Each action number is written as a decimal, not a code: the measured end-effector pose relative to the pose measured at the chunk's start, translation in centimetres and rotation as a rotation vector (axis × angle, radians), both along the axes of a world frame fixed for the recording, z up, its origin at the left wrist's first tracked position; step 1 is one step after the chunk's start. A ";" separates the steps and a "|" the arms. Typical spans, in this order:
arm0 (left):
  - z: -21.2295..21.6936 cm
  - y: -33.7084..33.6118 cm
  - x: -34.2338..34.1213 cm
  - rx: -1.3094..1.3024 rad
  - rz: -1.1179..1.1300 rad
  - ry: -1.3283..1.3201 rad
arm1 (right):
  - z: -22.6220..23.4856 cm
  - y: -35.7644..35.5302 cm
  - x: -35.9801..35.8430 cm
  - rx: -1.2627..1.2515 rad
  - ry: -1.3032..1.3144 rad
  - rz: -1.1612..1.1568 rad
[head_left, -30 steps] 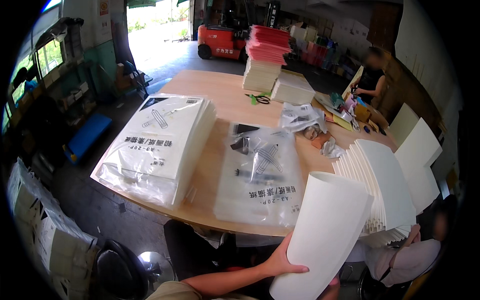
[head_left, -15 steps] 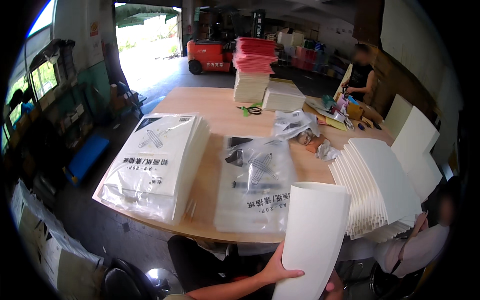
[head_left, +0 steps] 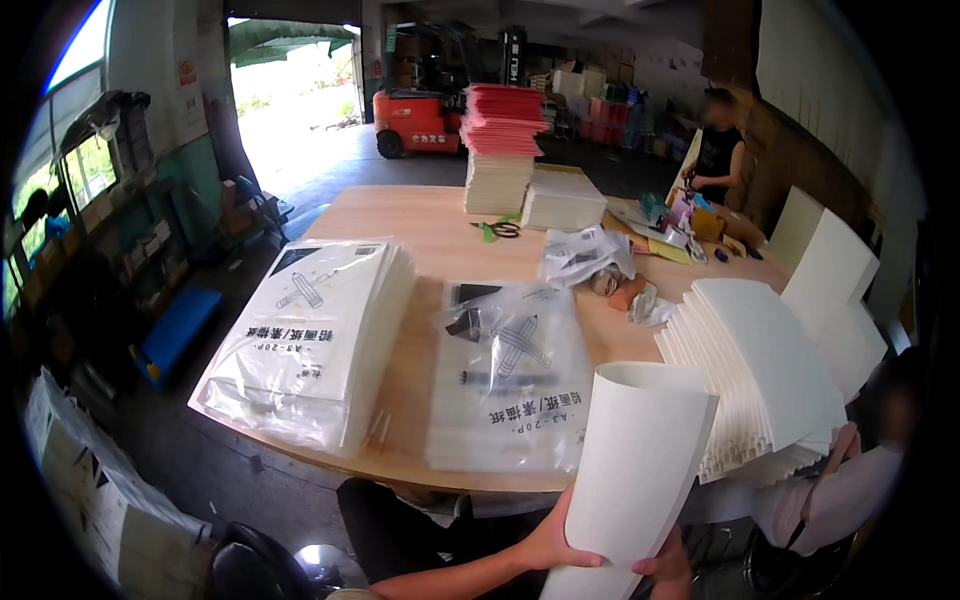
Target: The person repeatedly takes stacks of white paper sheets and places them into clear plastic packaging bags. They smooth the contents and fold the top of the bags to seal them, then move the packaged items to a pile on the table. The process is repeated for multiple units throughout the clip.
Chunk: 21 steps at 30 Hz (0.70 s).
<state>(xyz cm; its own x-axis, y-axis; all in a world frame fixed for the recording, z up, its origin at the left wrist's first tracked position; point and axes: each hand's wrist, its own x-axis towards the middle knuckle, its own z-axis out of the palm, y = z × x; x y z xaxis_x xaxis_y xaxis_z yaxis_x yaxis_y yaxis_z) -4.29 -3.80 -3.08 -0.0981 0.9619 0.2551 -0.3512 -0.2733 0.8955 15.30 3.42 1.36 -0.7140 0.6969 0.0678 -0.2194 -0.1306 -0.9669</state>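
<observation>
At the lower edge of the view, both hands hold a cream sheet [head_left: 640, 470] upright in front of the table [head_left: 440, 230]. Its long axis runs up from the hands and leans a little to the right, with the top edge curling over near the fanned stack [head_left: 770, 380]. The left hand [head_left: 550, 545] clamps the sheet's lower left edge, thumb on the near face and the other fingers hidden behind. The right hand [head_left: 668, 572] closes on the bottom edge just beside it, though only the knuckles show, so how tightly it grips is hard to tell. Almost all of the sheet lies above and beyond the fingers, and the two hands sit close together at its foot, the left a touch higher. Just left of the sheet, flat on the table, lies a clear bag [head_left: 510, 385] of paper, and farther left a thicker stack of bagged packs [head_left: 310, 340]. To the right, the fanned stack of like sheets spreads toward a seated person's sleeve [head_left: 840, 500]. Beyond, near the table's middle, are scissors [head_left: 500, 229], crumpled plastic [head_left: 585, 255] and tall piles of cream and red card [head_left: 500, 140]. Another person [head_left: 715, 150] works at the far right corner, and a forklift [head_left: 420, 115] stands by the open door.
</observation>
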 end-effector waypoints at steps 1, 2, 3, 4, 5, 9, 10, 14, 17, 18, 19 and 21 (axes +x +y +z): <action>0.6 -0.2 -0.1 0.005 0.022 0.024 | -0.2 0.0 0.1 -0.003 0.016 -0.020; 0.9 -0.2 -0.2 0.010 0.044 0.048 | -0.8 0.2 0.2 -0.006 0.026 -0.050; 0.8 0.1 0.0 0.007 0.063 0.063 | -1.1 0.3 0.5 -0.002 0.029 -0.084; 0.4 0.1 0.0 -0.011 0.090 0.084 | -1.9 0.5 0.7 -0.006 -0.015 -0.139; 0.1 0.0 0.1 -0.030 0.115 0.104 | -2.3 1.1 1.0 0.002 -0.055 -0.140; 0.5 0.0 0.4 -0.070 0.238 0.041 | -1.5 1.6 0.9 0.074 -0.179 -0.118; 0.7 0.2 0.2 -0.109 0.230 -0.002 | -0.5 1.2 -0.1 0.095 -0.206 -0.135; -0.2 0.4 1.2 -0.080 0.315 -0.003 | -0.8 -0.3 0.8 0.242 -0.261 -0.181; -0.2 0.5 1.6 -0.070 0.371 0.062 | -0.7 -0.8 1.3 0.157 -0.204 -0.166; -0.5 0.5 1.8 -0.081 0.371 0.091 | -0.8 -0.9 1.6 0.132 -0.184 -0.160; -0.6 0.5 1.8 -0.091 0.364 0.120 | -0.8 -1.1 2.0 0.107 -0.164 -0.160; -0.7 0.2 1.3 -0.074 0.371 0.047 | -0.9 -1.1 1.6 0.105 -0.159 -0.146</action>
<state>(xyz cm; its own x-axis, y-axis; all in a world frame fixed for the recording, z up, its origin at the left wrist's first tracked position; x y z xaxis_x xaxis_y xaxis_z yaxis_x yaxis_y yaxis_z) -2.98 -3.58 -3.82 -0.4328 0.8794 0.1984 -0.1988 -0.3077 0.9305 16.85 2.28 0.51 -0.6138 0.7884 0.0405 -0.0729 -0.0055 -0.9973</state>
